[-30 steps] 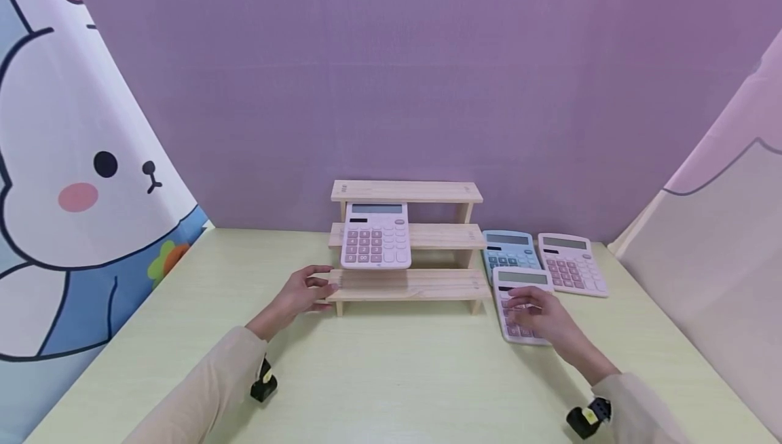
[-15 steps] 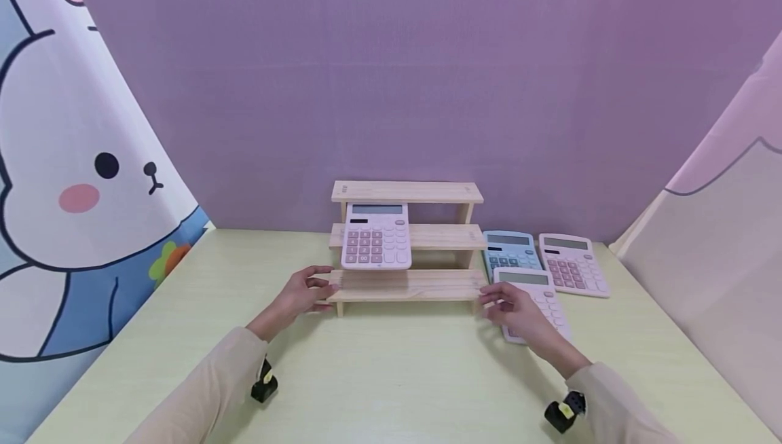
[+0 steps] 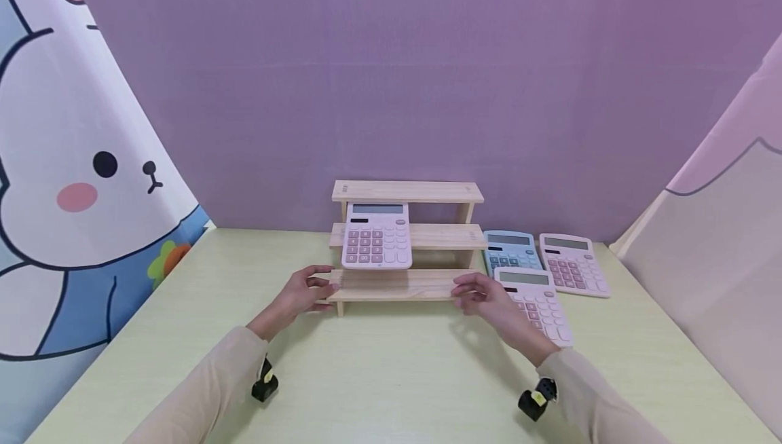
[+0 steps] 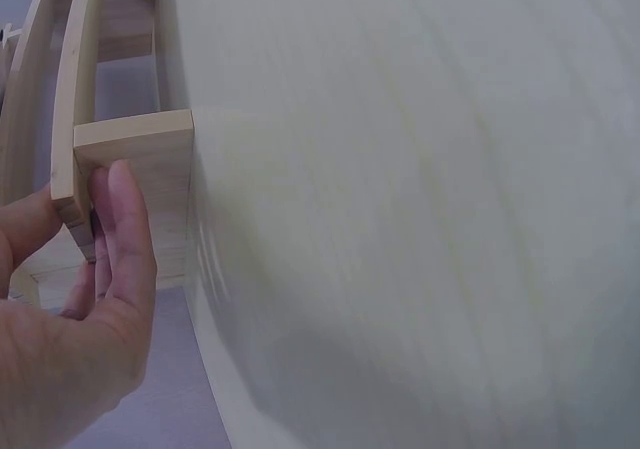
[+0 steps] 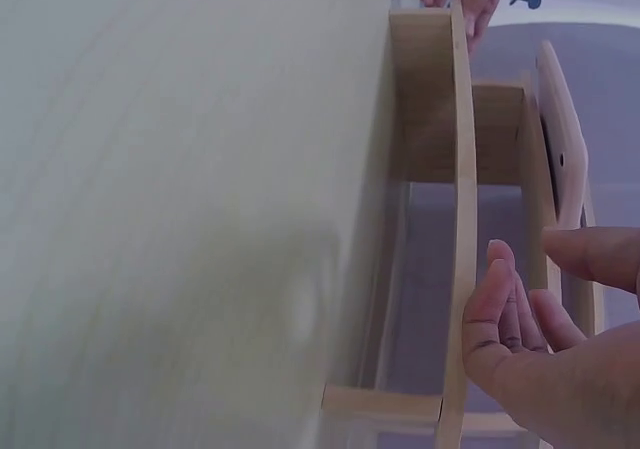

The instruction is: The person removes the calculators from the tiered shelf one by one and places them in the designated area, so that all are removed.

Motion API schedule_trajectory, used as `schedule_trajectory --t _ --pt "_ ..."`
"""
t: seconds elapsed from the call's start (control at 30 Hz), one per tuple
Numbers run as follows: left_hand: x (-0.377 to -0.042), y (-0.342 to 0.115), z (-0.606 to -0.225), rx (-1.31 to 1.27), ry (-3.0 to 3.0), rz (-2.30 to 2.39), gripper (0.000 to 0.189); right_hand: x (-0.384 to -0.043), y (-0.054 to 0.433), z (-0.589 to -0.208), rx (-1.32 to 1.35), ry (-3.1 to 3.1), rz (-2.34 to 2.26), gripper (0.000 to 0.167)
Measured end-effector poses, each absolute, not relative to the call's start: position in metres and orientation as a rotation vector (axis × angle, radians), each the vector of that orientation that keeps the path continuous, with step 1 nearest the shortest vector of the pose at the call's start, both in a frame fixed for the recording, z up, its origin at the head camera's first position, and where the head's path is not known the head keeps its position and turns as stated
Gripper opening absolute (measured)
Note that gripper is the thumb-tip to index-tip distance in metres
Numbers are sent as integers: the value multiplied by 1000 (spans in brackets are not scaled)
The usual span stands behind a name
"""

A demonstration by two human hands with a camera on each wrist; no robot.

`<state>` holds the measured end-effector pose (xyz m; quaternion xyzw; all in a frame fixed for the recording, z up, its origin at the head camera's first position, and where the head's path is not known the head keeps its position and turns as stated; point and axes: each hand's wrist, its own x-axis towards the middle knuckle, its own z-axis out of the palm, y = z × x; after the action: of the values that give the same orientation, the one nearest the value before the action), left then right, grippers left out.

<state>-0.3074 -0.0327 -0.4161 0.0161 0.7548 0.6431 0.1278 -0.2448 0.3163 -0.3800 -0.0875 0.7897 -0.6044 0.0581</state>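
A three-tier wooden display stand (image 3: 406, 191) stands at the middle back in the head view. A pink calculator (image 3: 377, 237) leans on it, propped face-up on the middle tier. My left hand (image 3: 302, 293) grips the left end of the bottom board (image 4: 80, 99), thumb on the upper side and fingers beneath, as the left wrist view shows. Over the right part of that board is my right hand (image 3: 493, 308), its fingers loosely bent with nothing between them. In the right wrist view the right hand (image 5: 560, 354) overlaps the board, and the calculator (image 5: 565, 139) shows edge-on beyond.
Right of the stand, a pink-and-white calculator (image 3: 546, 308) lies on the table (image 3: 391, 376), partly behind my right hand. A blue calculator (image 3: 507, 247) and another pink one (image 3: 571, 264) lie behind it. A purple backdrop (image 3: 403, 91) rises at the back.
My right hand has moved left, from over the nearest calculator on the table to the right part of the bottom board. The left hand keeps its grip in the same place.
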Motion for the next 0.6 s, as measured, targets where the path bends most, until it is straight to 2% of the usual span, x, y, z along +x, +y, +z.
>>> schedule_trajectory --t 0.6 --pt "-308 -31 -415 28 2202 1852 54 -265 271 -384 -236 2237 -2010 45"
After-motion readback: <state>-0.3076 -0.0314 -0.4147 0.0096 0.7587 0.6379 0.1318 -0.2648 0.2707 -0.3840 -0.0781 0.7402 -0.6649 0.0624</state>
